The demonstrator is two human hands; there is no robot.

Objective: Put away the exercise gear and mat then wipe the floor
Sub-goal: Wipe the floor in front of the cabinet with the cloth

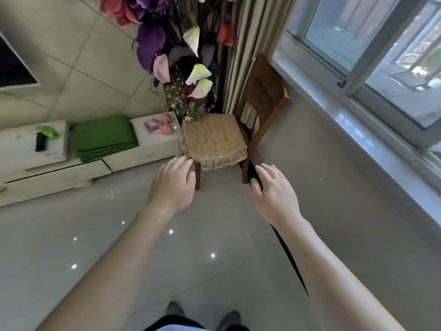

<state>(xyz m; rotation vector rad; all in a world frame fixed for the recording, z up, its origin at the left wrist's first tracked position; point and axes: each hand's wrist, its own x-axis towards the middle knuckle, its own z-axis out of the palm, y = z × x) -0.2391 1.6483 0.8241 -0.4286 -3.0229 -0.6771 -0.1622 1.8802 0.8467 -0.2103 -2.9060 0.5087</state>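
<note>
**Head view.** Your left grip point(175, 185) and right grip point(274, 189) reach forward over the glossy tiled floor point(114, 235). Both are released, with fingers straight and spread, grasping nothing.

- **Mat:** The folded green mat point(103, 137) lies at the middle of the low white cabinet point(21, 149), between the cabinet's two raised white blocks. It sits beyond and to the left of your left grip, well apart from it.
- **Dumbbells:** The pink dumbbells point(161, 126) rest on the right-hand block, near the corner beside the cushioned wooden chair point(214, 139). They are ahead of your left grip's fingertips but not touching them. Your right grip is farther off, on the other side of the chair's front legs.

**Handling (judged):**
- The mat looks soft, light and floppy, and its layers are free to slide. Support the stack from beneath at both short edges rather than pinching one fold.
- The dumbbells are probably dense for their size and may roll. Take each by its narrow middle bar.

**Progress (judged):** The gear and mat appear to be stowed, so the floor wipe remains. No cloth or mop is in view.
</note>
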